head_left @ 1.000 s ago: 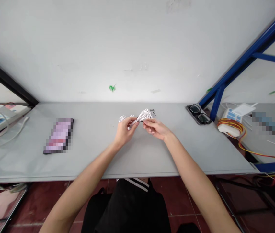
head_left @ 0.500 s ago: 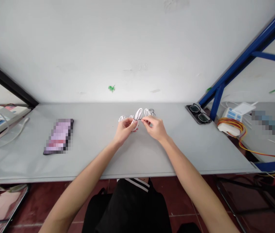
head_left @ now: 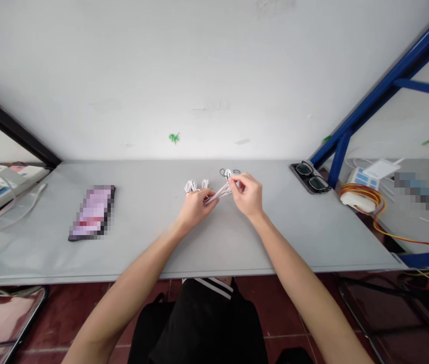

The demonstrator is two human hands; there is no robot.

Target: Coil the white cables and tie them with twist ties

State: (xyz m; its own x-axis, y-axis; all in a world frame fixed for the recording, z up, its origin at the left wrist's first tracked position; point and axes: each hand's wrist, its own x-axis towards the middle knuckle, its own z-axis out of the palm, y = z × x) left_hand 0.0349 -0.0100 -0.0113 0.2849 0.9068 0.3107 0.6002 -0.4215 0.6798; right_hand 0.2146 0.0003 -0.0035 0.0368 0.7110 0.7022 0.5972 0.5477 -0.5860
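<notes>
Cord (head_left: 222, 192) sits clasped in the grip of left hand (head_left: 194, 208), far end pinched by right hand (head_left: 248, 196), light tension likely keeping it aligned.

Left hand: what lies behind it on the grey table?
Looped white cable shows just beyond the left hand, on the grey table. The hand covers the nearer parts, so how the loops end cannot be seen.
</notes>
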